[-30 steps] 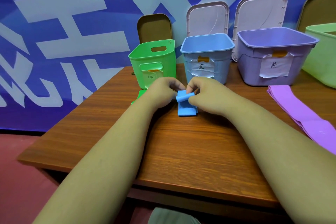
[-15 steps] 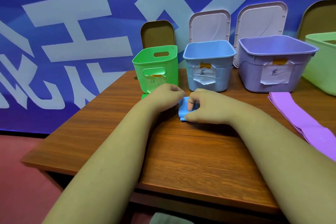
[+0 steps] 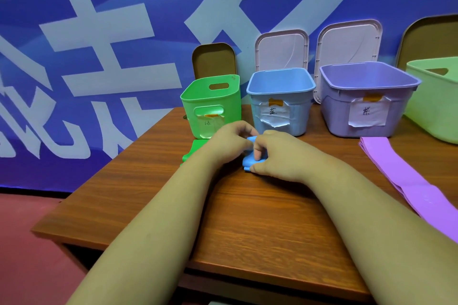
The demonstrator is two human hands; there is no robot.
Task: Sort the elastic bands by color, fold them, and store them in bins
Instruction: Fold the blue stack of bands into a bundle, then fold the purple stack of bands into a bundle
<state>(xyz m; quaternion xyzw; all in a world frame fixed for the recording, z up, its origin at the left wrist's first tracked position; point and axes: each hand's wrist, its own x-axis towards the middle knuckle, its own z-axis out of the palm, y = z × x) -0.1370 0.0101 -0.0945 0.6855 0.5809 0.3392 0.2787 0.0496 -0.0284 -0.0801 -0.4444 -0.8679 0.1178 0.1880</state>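
Tabletop point(image 3: 260, 218), blue band point(image 3: 248, 160) (mostly hidden)

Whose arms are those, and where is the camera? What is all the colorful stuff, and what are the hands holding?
No machine here: those are a person's two bare arms. The camera sits on that person's head looking down, so you see what they see. It is the only view. On the brown table stand a green bin, a blue bin and a purple bin, each with a paper label, plus a pale green bin at the right edge. Long purple bands lie flat on the right; a green band lies before the green bin. The left hand and right hand together pinch a small folded blue band down on the table.
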